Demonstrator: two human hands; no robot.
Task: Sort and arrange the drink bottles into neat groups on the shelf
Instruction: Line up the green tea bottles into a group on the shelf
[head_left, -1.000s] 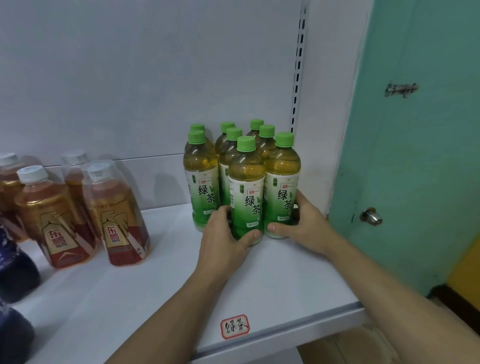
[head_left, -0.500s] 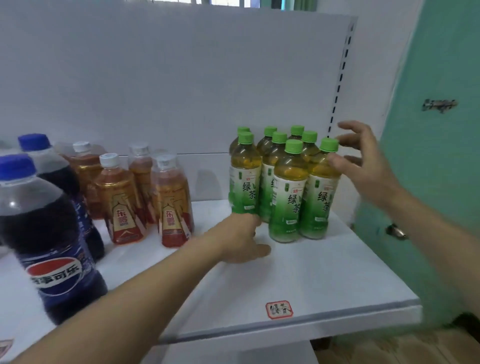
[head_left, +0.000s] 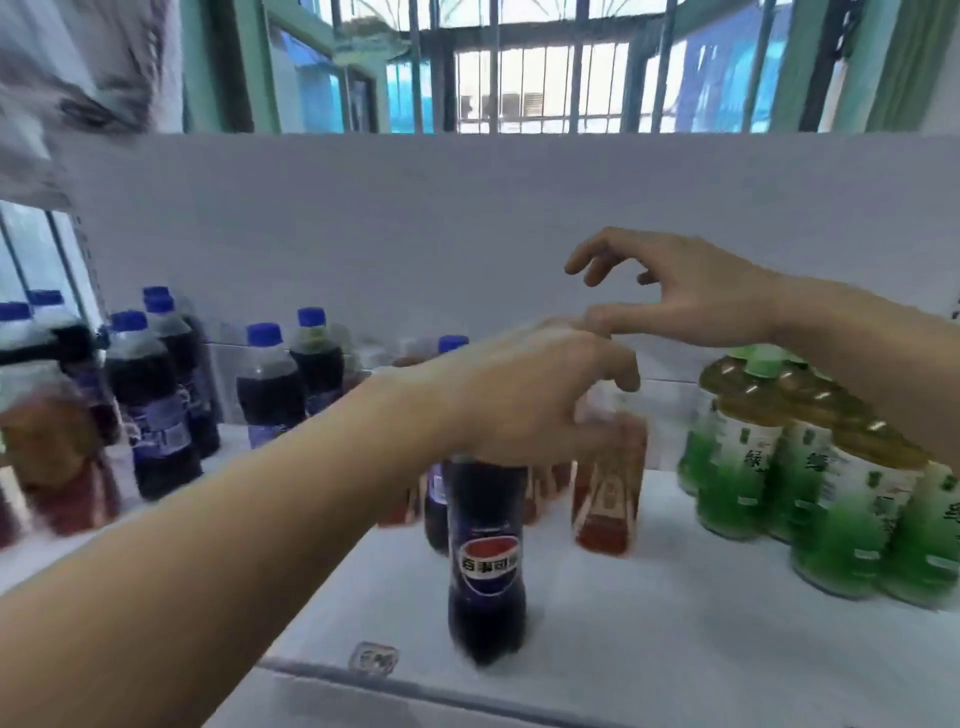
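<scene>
Several colas (head_left: 156, 395) crowd the shelf (head_left: 675, 649) at 9 o'clock, w/ a red drink at the far edge. L hand (head_left: 519, 395) reaches over the lone cola (head_left: 485, 561) at 6, fingers curled down by its cap; blur hides whether it's gripped, can't tell. R hand (head_left: 691, 291) hovers at 1, open, holding nothing. Red teas (head_left: 608, 483) sit behind, green teas (head_left: 810, 478) tidy at 3. Risk: a rushed grab near the front lip could tip the cola off, or knock the teas.
</scene>
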